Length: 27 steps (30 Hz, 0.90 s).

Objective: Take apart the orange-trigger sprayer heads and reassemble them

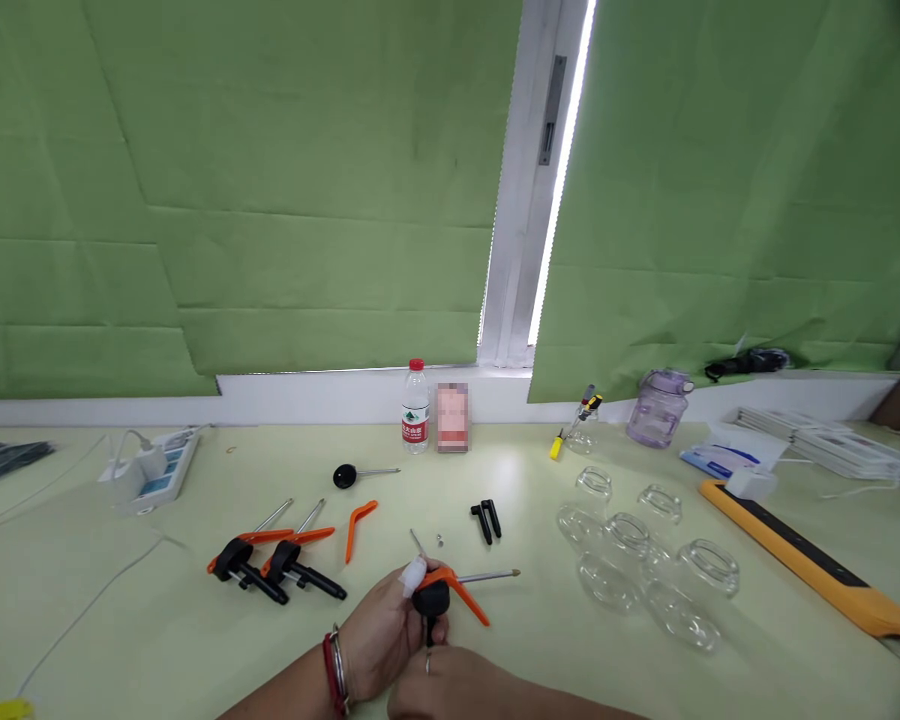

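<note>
The left hand point(379, 640) holds the orange and black tool point(431, 599) by its round part; the right hand point(450, 690), just below, seems curled around its black end. Its metal rod point(489, 576) points right, away from both hands

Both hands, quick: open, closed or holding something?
Left hand: closed, holding the black-and-orange tool with a metal shaft.
Right hand: closed, at the tool's black handle; exact grip hidden.
</note>
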{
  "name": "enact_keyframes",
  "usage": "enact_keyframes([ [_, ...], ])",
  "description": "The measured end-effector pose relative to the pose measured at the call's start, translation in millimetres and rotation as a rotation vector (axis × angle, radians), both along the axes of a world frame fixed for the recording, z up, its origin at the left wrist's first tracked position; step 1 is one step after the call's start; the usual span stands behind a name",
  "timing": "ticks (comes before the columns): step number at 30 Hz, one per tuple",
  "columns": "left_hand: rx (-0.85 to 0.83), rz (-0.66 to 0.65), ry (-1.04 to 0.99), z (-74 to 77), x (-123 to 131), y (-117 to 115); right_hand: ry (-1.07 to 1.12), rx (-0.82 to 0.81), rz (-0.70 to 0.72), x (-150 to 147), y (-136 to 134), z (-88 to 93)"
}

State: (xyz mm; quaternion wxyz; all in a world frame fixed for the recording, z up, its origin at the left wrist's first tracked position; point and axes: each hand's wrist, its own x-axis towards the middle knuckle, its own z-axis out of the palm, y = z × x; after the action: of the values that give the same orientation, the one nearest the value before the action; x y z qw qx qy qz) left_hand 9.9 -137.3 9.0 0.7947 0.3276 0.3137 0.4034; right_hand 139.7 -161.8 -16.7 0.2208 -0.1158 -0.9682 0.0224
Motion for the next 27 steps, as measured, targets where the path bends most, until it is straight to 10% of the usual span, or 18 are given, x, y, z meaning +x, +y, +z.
enact_keyframes([
  [7, 0.116, -0.042, -0.095, 0.1, 7.2, -2.8, 0.626, -0.56, -0.361, 19.8, 8.1, 58.3],
  [14, 0.151, -0.076, -0.029, -1.8, 12.8, -4.6, 1.029, -0.956, -0.449, 25.5, 27.5, 50.9],
  [27, 0.14, -0.084, -0.046, -1.6, 13.6, -6.6, 0.813, -0.899, -0.511, 20.3, 23.2, 49.4],
])
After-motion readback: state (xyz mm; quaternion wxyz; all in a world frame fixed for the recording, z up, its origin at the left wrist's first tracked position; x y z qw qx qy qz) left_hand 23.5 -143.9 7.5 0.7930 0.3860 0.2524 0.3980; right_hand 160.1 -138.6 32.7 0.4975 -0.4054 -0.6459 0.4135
